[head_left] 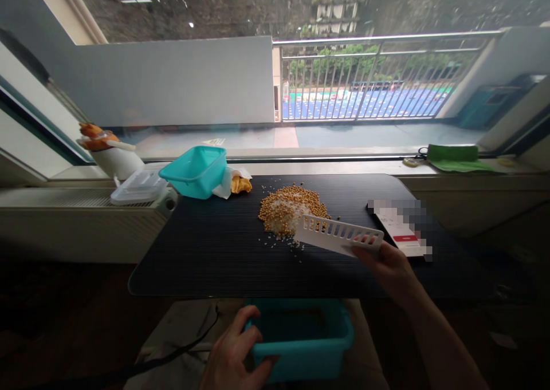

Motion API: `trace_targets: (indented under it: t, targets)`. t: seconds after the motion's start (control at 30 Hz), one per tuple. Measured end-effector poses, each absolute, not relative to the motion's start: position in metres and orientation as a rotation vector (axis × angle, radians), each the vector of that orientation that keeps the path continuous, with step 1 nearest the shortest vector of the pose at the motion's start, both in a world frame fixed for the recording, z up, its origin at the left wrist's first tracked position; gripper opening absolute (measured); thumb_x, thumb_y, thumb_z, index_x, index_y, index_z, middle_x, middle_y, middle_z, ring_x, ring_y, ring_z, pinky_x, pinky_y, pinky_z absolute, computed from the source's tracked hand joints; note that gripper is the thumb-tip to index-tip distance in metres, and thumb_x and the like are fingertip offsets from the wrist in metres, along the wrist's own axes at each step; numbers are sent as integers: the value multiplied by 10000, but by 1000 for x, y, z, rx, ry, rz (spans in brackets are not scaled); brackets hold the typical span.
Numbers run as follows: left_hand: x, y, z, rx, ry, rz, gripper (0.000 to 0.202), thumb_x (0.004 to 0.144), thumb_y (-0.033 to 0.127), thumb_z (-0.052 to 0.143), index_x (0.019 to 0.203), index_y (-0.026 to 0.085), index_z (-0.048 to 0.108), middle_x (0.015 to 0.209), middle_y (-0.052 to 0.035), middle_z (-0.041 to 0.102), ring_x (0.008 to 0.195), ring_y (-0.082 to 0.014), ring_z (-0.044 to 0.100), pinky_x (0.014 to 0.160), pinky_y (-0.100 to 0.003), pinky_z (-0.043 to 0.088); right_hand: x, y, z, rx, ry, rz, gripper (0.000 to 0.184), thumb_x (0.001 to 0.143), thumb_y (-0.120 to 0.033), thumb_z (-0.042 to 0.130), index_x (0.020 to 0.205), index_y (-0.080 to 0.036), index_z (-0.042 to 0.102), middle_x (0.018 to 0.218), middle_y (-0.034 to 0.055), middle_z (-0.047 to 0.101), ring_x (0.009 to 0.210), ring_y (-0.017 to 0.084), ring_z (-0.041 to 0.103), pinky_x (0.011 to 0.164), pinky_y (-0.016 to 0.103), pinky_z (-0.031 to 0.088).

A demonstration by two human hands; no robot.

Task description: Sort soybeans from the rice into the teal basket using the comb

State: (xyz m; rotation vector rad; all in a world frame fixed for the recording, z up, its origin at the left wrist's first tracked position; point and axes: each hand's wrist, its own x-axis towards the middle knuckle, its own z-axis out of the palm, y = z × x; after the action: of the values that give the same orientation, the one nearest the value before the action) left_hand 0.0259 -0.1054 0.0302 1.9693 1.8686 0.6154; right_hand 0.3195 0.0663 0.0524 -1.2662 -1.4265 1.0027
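In my right hand (389, 264) is one end of a white slotted plastic strip (330, 238), held on edge above the dark table. Its far end meets the near right side of a heap of soybeans (296, 198). White rice grains (283, 211) lie mixed into the middle of the heap, and a few are scattered in front of it. My left hand (240, 344) grips the left rim of a turquoise plastic bin (301, 361) just below the table's front edge. The bin's inside is dark, so I cannot make out its contents.
A second turquoise bin (197, 172) sits tilted at the table's back left, beside a crumpled yellow cloth (240, 184). A phone (401, 229) lies on the right of the black table (206, 264). Scissors (423, 152) and a green cloth (455, 158) rest on the windowsill.
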Motion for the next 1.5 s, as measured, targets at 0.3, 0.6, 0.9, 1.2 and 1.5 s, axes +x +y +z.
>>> trace_targets:
  t: [0.3,0.6,0.9,1.2,1.5]
  targets:
    - [25,-105,31,1967,1856,609,139,701,129,696,715,228,600,1210,-46,629,897,-209,723,744,-267,565,315,57,55,-1253,-1417,1077,380,675,-534,780,846,-195,764,856,71,766,836,279,694,806,407,553]
    - [27,-104,31,1940,1860,615,147,714,128,690,706,229,584,1197,-25,623,852,-172,717,728,-240,544,330,36,53,-1195,-1576,1332,276,773,-434,738,926,-206,760,949,80,769,910,281,689,847,398,537]
    - [25,-105,29,1934,1849,598,140,705,129,691,692,230,595,1215,-31,624,884,-183,722,750,-235,545,315,48,53,-1166,-1542,1147,195,806,-369,713,944,-235,746,964,52,756,928,253,674,861,367,518]
    - [22,-106,27,1946,1878,627,145,692,122,697,700,231,600,1210,-33,632,874,-187,727,739,-241,554,286,77,52,-1195,-1629,907,139,840,-326,637,884,-213,704,838,22,698,829,220,631,793,366,491]
    - [23,-105,29,1929,1898,599,140,702,130,700,703,233,605,1226,-28,628,884,-185,727,745,-234,556,295,69,58,-1193,-1594,972,126,822,-316,656,865,-210,707,831,19,688,814,208,626,785,355,491]
